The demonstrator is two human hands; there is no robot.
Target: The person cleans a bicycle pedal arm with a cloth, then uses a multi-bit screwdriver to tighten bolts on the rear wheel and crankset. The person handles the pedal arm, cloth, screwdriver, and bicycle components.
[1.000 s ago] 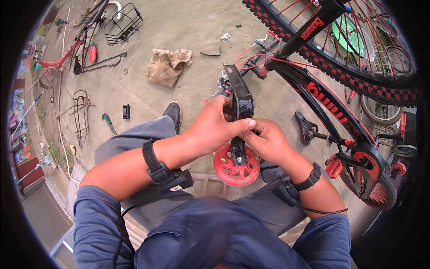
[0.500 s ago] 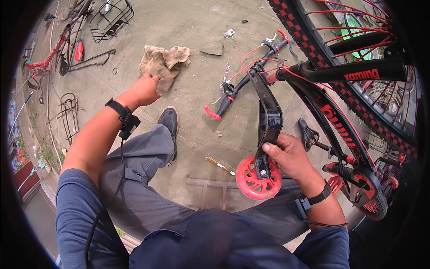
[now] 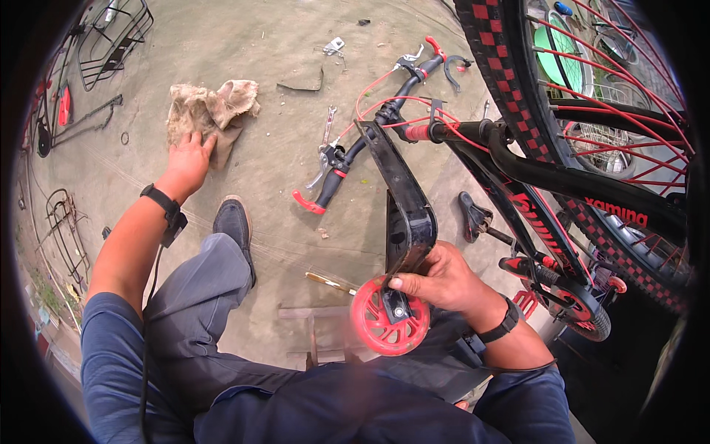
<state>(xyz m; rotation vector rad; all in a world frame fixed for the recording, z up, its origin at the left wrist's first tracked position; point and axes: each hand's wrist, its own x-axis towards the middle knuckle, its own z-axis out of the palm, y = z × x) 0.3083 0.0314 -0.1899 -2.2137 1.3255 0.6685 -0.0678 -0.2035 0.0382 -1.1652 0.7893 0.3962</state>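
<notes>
My left hand (image 3: 188,159) lies on the near edge of a crumpled tan rag (image 3: 225,107) on the ground, its fingers bent against the cloth. In my right hand (image 3: 455,281) is a training wheel, thumb on top and fingers wrapped behind its black metal bracket (image 3: 405,196). The training wheel's red spoked wheel (image 3: 370,329) hangs at the near end, over my lap. The bracket's far end overlaps the handlebar (image 3: 355,152) of an upturned black-and-red bicycle (image 3: 540,222) in this view; whether they touch, I cannot tell.
Near the handlebar lie a wrench (image 3: 328,124) and a small metal piece (image 3: 333,46). A wooden-handled tool (image 3: 330,282) lies before me. Black wire racks (image 3: 115,44) are at left. The bicycle's checkered tyre (image 3: 510,89) fills the right, with a saddle (image 3: 473,214) below.
The view has shifted, so most things sit further left. My left hand has come onto the rag, fingers now over its edge. The right hand still holds the training wheel.
</notes>
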